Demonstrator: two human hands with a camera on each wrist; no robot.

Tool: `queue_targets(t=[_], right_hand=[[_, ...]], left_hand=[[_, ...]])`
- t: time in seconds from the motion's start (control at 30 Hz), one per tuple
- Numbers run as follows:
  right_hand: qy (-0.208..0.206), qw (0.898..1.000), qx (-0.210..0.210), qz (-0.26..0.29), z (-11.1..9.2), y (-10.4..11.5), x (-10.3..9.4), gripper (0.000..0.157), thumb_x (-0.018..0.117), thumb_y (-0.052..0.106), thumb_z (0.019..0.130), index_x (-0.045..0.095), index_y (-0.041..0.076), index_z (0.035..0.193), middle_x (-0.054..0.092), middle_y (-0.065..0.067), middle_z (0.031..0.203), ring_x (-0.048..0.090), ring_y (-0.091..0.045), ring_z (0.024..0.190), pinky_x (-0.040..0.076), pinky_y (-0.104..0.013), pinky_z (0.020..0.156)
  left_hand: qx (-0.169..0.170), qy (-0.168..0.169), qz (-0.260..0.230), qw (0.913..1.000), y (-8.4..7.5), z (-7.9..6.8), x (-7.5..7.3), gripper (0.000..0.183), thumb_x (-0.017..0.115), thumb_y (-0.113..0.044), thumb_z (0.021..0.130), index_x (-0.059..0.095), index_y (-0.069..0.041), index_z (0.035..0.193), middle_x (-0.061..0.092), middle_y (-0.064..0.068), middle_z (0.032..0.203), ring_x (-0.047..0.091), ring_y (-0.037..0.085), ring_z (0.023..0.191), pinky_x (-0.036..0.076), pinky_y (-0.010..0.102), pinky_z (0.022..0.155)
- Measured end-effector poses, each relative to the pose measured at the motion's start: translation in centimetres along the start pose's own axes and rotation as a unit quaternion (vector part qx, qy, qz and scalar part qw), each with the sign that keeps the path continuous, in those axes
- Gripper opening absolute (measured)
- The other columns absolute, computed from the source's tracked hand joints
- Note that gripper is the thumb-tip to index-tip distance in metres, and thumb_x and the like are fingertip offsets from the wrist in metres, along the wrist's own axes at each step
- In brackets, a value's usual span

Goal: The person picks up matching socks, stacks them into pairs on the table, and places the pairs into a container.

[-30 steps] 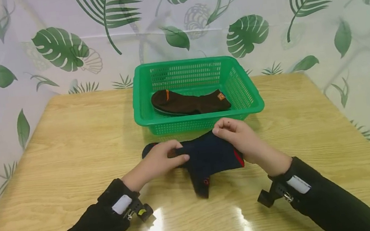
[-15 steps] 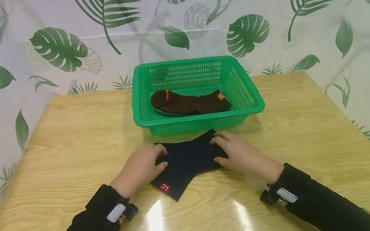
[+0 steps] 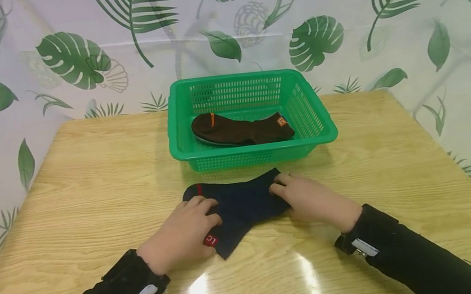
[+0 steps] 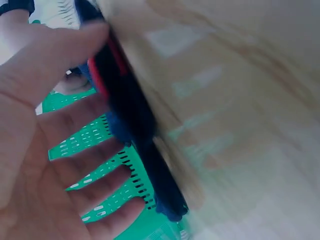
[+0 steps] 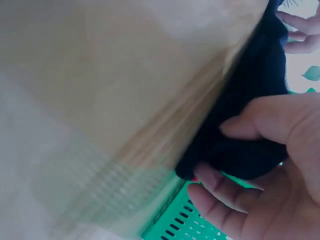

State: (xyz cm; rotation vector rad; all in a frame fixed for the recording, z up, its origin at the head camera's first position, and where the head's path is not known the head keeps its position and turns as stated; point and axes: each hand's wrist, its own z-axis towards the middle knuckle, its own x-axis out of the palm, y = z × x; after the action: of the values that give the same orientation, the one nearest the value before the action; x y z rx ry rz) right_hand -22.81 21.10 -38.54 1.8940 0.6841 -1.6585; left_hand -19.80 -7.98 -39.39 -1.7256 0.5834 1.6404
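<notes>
Navy socks (image 3: 246, 202) lie overlapped on the table in the head view, with a red stripe near the left toe and a red LC label on the cuff that points toward the front. My left hand (image 3: 186, 231) rests at their left part, fingers spread and touching the fabric. In the left wrist view its thumb lies over the dark sock (image 4: 132, 105), while the other fingers extend loosely beside it. At the right end, my right hand (image 3: 313, 201) holds the sock. The right wrist view shows its thumb on the dark fabric (image 5: 245, 90) and fingers curled around the end.
Behind the socks stands a green plastic basket (image 3: 255, 148) with slotted walls. Brown socks (image 3: 238, 132) with orange marks lie inside it. The wooden table (image 3: 103, 183) runs back to a leaf-patterned cloth (image 3: 255, 17).
The dangling cuff has swung left and down, and the navy socks now lie flat. My left hand has loosened and slid toward the front, uncovering the toe. My right hand has lowered at the right end.
</notes>
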Motion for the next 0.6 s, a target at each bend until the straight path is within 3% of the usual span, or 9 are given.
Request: queue_targets(t=[0.17, 0.23, 0.3, 0.37, 0.43, 0.5, 0.57, 0.6], right_hand=[[-0.059, 0.997, 0.010, 0.053, 0.1, -0.7, -0.9, 0.027, 0.063, -0.003, 0.077, 0.068, 0.005, 0.102, 0.066, -0.015, 0.103, 0.062, -0.031, 0.092, 0.053, -0.042, 0.077], [-0.087, 0.990, 0.039, 0.106, -0.1, -1.1, -1.7, 0.025, 0.061, -0.003, 0.080, 0.068, 0.006, 0.102, 0.069, -0.015, 0.101, 0.062, -0.028, 0.085, 0.053, -0.041, 0.071], [-0.108, 0.974, 0.082, 0.183, -0.4, -1.5, -2.5, 0.023, 0.060, 0.001, 0.084, 0.066, 0.006, 0.105, 0.068, -0.016, 0.101, 0.059, -0.026, 0.077, 0.049, -0.041, 0.067], [-0.117, 0.946, 0.128, 0.273, -0.6, -1.9, -3.1, 0.023, 0.059, 0.007, 0.088, 0.062, 0.006, 0.111, 0.065, -0.018, 0.106, 0.056, -0.027, 0.079, 0.047, -0.040, 0.068], [-0.111, 0.915, 0.168, 0.350, -0.8, -2.2, -3.4, 0.027, 0.057, 0.013, 0.091, 0.056, 0.005, 0.118, 0.060, -0.022, 0.118, 0.057, -0.033, 0.093, 0.048, -0.040, 0.068], [-0.086, 0.885, 0.193, 0.414, -0.8, -2.6, -3.1, 0.032, 0.056, 0.015, 0.093, 0.051, 0.004, 0.123, 0.056, -0.026, 0.125, 0.056, -0.038, 0.106, 0.053, -0.042, 0.073], [-0.052, 0.871, 0.207, 0.442, -0.6, -2.9, -2.4, 0.037, 0.056, 0.015, 0.093, 0.048, 0.002, 0.127, 0.055, -0.030, 0.126, 0.061, -0.038, 0.101, 0.057, -0.042, 0.068], [-0.039, 0.873, 0.208, 0.440, -0.6, -3.0, -2.0, 0.039, 0.056, 0.015, 0.093, 0.047, 0.001, 0.128, 0.055, -0.031, 0.126, 0.063, -0.036, 0.099, 0.058, -0.041, 0.068]], left_hand=[[0.018, -0.053, 0.018, 0.9983, 0.6, 0.2, -0.2, 0.017, 0.065, -0.013, 0.075, 0.071, -0.009, 0.090, 0.064, 0.014, 0.115, 0.055, 0.032, 0.106, 0.050, 0.046, 0.085], [-0.001, -0.075, -0.014, 0.9971, 1.1, 0.3, -0.8, 0.015, 0.062, -0.011, 0.077, 0.069, -0.008, 0.090, 0.066, 0.010, 0.105, 0.058, 0.027, 0.096, 0.051, 0.042, 0.079], [-0.044, -0.095, -0.090, 0.9904, 1.7, 0.5, -1.5, 0.012, 0.059, -0.011, 0.080, 0.066, -0.008, 0.088, 0.065, 0.006, 0.090, 0.058, 0.022, 0.082, 0.050, 0.037, 0.068], [-0.102, -0.108, -0.200, 0.9685, 2.3, 0.6, -2.1, 0.010, 0.057, -0.012, 0.085, 0.063, -0.008, 0.091, 0.062, 0.005, 0.081, 0.054, 0.020, 0.072, 0.046, 0.034, 0.062], [-0.163, -0.109, -0.297, 0.9346, 2.9, 0.8, -2.3, 0.012, 0.055, -0.015, 0.090, 0.062, -0.007, 0.096, 0.063, 0.008, 0.081, 0.054, 0.019, 0.072, 0.044, 0.033, 0.063], [-0.205, -0.094, -0.344, 0.9114, 3.4, 0.9, -2.2, 0.020, 0.053, -0.017, 0.093, 0.062, -0.004, 0.105, 0.067, 0.016, 0.093, 0.060, 0.023, 0.081, 0.048, 0.036, 0.067], [-0.232, -0.059, -0.350, 0.9054, 3.8, 0.9, -1.8, 0.031, 0.051, -0.022, 0.096, 0.058, -0.001, 0.118, 0.067, 0.021, 0.109, 0.062, 0.028, 0.094, 0.051, 0.041, 0.075], [-0.241, -0.042, -0.339, 0.9084, 3.9, 0.9, -1.5, 0.036, 0.050, -0.026, 0.096, 0.055, 0.000, 0.122, 0.065, 0.023, 0.112, 0.062, 0.030, 0.099, 0.052, 0.042, 0.079]])
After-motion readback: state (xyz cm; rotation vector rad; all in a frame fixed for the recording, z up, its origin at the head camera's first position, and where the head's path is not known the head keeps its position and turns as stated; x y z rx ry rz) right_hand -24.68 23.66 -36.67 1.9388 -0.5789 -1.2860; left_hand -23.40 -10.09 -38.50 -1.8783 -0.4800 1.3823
